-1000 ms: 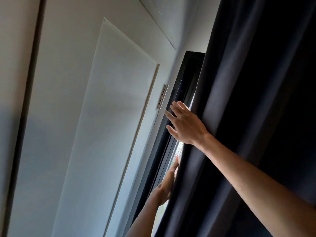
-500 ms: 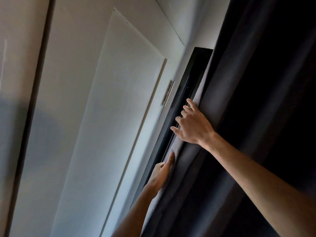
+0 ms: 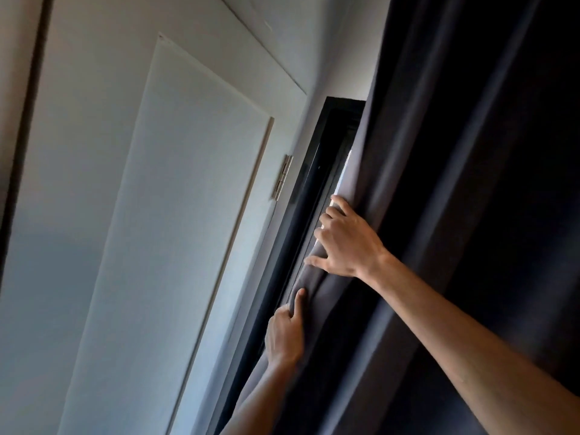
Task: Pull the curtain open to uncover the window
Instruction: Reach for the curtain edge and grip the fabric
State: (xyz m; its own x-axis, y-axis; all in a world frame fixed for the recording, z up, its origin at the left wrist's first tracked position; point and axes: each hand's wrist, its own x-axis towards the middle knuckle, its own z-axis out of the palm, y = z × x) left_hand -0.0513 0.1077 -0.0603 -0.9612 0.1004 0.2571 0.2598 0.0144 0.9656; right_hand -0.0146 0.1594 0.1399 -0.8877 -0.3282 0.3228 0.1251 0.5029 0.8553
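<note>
A dark grey curtain (image 3: 455, 183) hangs over the right half of the view and covers nearly all of the window. The window's black frame (image 3: 317, 158) shows along the curtain's left edge, with only a thin bright sliver of glass (image 3: 345, 171) beside it. My right hand (image 3: 345, 243) is at the curtain's edge, fingers curled over the bunched fabric next to the frame. Just below it, my left hand (image 3: 285, 334) grips the same edge, one finger stretched up along the fold.
A white panelled door (image 3: 188, 230) fills the left, its metal hinge (image 3: 282, 177) close to the window frame. A narrow strip of white wall (image 3: 342, 58) runs between the door trim and the curtain.
The curtain's edge now lies against the frame, so the bright gap of glass seen a second ago has shrunk to a sliver. Both hands have moved left with the fabric and closed on it.
</note>
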